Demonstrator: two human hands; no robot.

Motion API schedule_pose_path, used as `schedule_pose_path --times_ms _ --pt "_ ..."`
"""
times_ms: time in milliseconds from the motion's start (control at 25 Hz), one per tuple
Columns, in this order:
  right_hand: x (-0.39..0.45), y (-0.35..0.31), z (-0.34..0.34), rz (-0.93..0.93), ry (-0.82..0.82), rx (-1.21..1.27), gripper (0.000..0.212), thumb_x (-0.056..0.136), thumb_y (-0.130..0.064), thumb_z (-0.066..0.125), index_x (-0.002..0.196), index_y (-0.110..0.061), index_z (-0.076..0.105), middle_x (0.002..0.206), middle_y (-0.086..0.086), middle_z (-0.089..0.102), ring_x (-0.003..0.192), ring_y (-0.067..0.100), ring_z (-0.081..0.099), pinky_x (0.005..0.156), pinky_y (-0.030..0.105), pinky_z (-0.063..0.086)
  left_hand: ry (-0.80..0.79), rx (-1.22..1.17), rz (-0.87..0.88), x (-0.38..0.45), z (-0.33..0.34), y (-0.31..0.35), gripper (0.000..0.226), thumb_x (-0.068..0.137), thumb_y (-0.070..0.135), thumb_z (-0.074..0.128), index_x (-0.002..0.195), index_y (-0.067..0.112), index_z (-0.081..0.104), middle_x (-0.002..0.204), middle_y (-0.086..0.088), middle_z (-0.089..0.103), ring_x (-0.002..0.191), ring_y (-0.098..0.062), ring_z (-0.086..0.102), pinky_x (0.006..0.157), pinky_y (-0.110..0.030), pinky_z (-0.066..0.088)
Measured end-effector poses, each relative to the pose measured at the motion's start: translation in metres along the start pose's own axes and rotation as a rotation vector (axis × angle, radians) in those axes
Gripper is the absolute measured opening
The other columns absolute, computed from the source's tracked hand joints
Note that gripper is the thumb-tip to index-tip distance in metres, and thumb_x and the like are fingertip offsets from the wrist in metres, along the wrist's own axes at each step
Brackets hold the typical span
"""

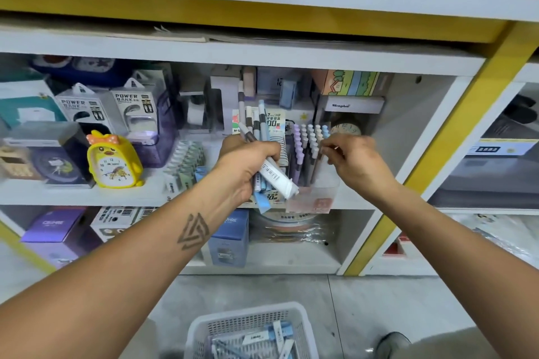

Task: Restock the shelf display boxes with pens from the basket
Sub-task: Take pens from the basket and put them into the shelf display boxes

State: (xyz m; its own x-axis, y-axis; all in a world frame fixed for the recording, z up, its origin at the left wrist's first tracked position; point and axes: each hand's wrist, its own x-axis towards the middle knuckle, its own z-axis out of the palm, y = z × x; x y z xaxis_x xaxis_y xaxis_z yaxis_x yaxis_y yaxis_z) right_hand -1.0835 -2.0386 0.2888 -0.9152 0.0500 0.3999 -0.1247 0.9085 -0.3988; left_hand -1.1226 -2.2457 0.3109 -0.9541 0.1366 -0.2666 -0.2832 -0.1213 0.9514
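Slim cylindrical pens [264, 154], clear plastic box [320, 183]

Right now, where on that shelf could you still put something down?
Bare shelf lies right of the clear pen display box, up to the white side wall. Left of it is crowded: eraser packs, the yellow duck clock, power bank boxes.

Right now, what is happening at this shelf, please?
A person is restocking pens. The left hand grips a bunch of white, blue and grey pens. The right hand pinches one pen at the clear display box of upright pastel pens on the middle white shelf. A white plastic mesh basket on the floor below holds more packed pens.
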Motion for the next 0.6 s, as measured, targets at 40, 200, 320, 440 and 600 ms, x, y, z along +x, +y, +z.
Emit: schedule_pose_path --times_ms 40,200,320,440,600 --pt "0.0 0.0 -0.001 0.001 0.024 -0.086 0.018 0.1 -0.018 0.058 0.106 -0.01 0.073 0.096 0.008 0.068 0.087 0.028 0.065 0.077 0.042 0.053 0.003 -0.002 0.004 0.0 0.0 0.0 0.033 0.066 -0.012 0.068 0.093 0.0 0.054 0.056 -0.013 0.062 0.047 -0.029 0.063 0.07 -0.056 0.055" --pt "-0.003 -0.032 -0.016 0.078 0.063 0.332 0.02 0.097 -0.033 0.062 0.104 -0.016 0.071 0.084 0.006 0.072 0.07 0.024 0.066 0.061 0.038 0.054 0.036 -0.013 0.005 -0.002 0.006 0.001 0.039 0.069 -0.007 0.069 0.106 -0.004 0.056 0.081 -0.024 0.069 0.054 -0.031 0.066 0.063 -0.052 0.057" --pt "-0.007 -0.06 -0.014 0.203 -0.358 0.75 0.041 0.087 -0.047 0.072 0.104 -0.012 0.06 0.074 0.012 0.073 0.059 0.029 0.068 0.048 0.034 0.05 0.11 -0.062 0.023 0.002 0.005 0.003 0.029 0.073 -0.005 0.071 0.098 -0.001 0.059 0.08 -0.02 0.072 0.057 -0.03 0.07 0.053 -0.042 0.06" --pt "-0.013 -0.068 -0.001 0.229 -0.498 0.849 0.036 0.085 -0.021 0.077 0.109 -0.001 0.059 0.079 0.02 0.073 0.059 0.027 0.066 0.051 0.029 0.051 0.163 -0.095 0.036 0.004 0.002 0.004 0.022 0.071 -0.008 0.068 0.089 0.001 0.058 0.067 -0.016 0.066 0.046 -0.026 0.065 0.048 -0.039 0.057" --pt "-0.005 -0.061 0.001 0.276 -0.416 0.968 0.023 0.088 0.0 0.071 0.109 0.006 0.065 0.081 0.019 0.072 0.054 0.018 0.061 0.05 0.022 0.049 0.178 -0.171 0.012 0.008 -0.005 0.007 0.023 0.075 -0.008 0.068 0.088 0.008 0.056 0.068 -0.011 0.067 0.048 -0.022 0.064 0.042 -0.028 0.052"
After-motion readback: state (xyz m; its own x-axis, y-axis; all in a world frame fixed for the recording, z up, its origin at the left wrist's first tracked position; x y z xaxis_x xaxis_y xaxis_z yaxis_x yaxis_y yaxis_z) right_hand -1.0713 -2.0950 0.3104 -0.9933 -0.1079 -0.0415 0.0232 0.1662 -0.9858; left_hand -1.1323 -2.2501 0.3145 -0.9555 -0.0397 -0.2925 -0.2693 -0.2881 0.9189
